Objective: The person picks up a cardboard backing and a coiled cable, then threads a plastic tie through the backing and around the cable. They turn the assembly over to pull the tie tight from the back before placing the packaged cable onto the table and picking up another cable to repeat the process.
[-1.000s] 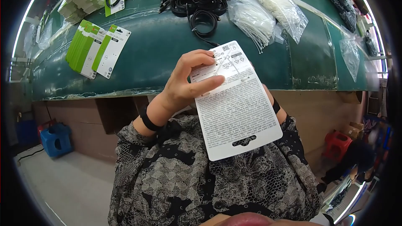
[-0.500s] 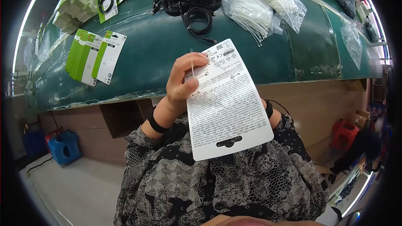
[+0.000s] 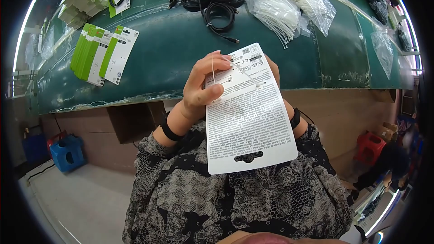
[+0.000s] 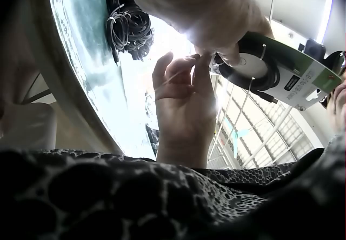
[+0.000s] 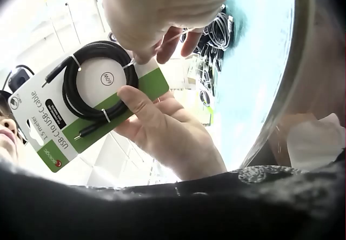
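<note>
Card point(image 3: 251, 122) pointing hang-hole point(image 3: 248, 157) toward person, right hand point(image 5: 165, 129) gripping it, left hand point(image 3: 201, 88) pinching tie point(image 3: 212, 65)

Left hand point(image 4: 184, 107), thin tie point(image 4: 174, 78), cable card point(image 4: 303, 78)

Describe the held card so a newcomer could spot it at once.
In front of the green table, the right hand holds one card. Unlike the green-fronted cards fanned on the table, it shows its white printed back, and the left hand pinches a tie at its top.
</note>
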Action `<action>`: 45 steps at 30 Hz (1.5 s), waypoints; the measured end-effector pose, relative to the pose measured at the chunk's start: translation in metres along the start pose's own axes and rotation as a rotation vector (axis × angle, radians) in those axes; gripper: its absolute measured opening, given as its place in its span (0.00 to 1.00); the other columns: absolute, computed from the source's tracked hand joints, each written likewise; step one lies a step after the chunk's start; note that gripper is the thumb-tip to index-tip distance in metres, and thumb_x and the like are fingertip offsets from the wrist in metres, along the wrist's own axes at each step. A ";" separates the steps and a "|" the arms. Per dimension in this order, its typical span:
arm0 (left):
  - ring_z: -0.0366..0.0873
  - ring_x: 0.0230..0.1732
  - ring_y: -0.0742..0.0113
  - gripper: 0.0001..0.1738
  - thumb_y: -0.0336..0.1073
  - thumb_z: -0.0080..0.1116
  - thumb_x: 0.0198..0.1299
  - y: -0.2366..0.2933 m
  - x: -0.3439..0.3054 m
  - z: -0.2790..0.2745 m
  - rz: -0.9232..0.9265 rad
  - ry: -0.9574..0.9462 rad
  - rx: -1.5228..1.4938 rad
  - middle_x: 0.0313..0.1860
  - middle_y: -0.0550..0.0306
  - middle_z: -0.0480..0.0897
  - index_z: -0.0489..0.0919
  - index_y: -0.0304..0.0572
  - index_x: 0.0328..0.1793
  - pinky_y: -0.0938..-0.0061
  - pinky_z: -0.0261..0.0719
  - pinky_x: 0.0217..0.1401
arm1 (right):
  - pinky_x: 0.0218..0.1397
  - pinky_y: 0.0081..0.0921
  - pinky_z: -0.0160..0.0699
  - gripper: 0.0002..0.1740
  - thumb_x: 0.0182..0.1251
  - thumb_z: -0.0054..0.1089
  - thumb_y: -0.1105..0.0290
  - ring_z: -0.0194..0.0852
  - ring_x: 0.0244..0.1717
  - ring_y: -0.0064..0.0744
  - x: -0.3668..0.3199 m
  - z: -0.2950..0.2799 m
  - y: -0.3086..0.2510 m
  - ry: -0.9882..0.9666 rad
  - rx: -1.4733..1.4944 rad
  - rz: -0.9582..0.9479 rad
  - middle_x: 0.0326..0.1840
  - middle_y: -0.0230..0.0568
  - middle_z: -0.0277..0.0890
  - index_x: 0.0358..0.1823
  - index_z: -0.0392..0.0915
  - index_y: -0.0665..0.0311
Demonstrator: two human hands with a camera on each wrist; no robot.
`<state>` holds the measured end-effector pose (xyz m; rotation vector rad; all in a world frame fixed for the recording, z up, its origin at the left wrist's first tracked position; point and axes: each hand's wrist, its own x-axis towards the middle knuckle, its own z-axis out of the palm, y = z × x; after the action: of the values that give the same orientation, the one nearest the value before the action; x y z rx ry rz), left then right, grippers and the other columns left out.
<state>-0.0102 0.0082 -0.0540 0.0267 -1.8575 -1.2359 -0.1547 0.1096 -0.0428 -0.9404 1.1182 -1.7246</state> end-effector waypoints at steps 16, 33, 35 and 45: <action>0.73 0.56 0.46 0.17 0.35 0.59 0.58 0.005 -0.004 -0.001 0.007 -0.009 0.097 0.54 0.44 0.73 0.74 0.50 0.55 0.54 0.70 0.63 | 0.42 0.15 0.71 0.11 0.54 0.67 0.76 0.70 0.40 0.19 0.012 0.015 0.000 0.097 -0.033 -0.049 0.41 0.32 0.70 0.39 0.78 0.70; 0.76 0.52 0.48 0.28 0.37 0.56 0.62 -0.011 -0.001 -0.007 0.190 -0.060 0.206 0.52 0.40 0.75 0.60 0.50 0.66 0.53 0.74 0.59 | 0.49 0.17 0.71 0.16 0.56 0.66 0.75 0.70 0.47 0.20 0.016 0.015 0.008 0.043 0.037 -0.032 0.48 0.34 0.69 0.46 0.75 0.67; 0.78 0.50 0.48 0.36 0.32 0.62 0.57 -0.006 0.001 -0.005 0.212 -0.039 0.266 0.52 0.41 0.76 0.56 0.57 0.68 0.53 0.77 0.55 | 0.49 0.17 0.71 0.16 0.56 0.66 0.75 0.70 0.47 0.20 0.013 0.011 0.018 -0.017 0.010 -0.189 0.48 0.33 0.69 0.46 0.75 0.67; 0.78 0.50 0.46 0.43 0.28 0.68 0.49 -0.005 0.002 -0.004 0.221 -0.034 0.254 0.52 0.42 0.77 0.56 0.53 0.69 0.59 0.80 0.52 | 0.47 0.16 0.74 0.15 0.62 0.60 0.72 0.73 0.44 0.20 0.010 0.012 0.014 0.032 0.144 0.039 0.46 0.34 0.71 0.50 0.72 0.66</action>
<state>-0.0108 0.0014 -0.0559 -0.0598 -1.9782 -0.8506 -0.1436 0.0933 -0.0505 -0.7997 1.0121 -1.7684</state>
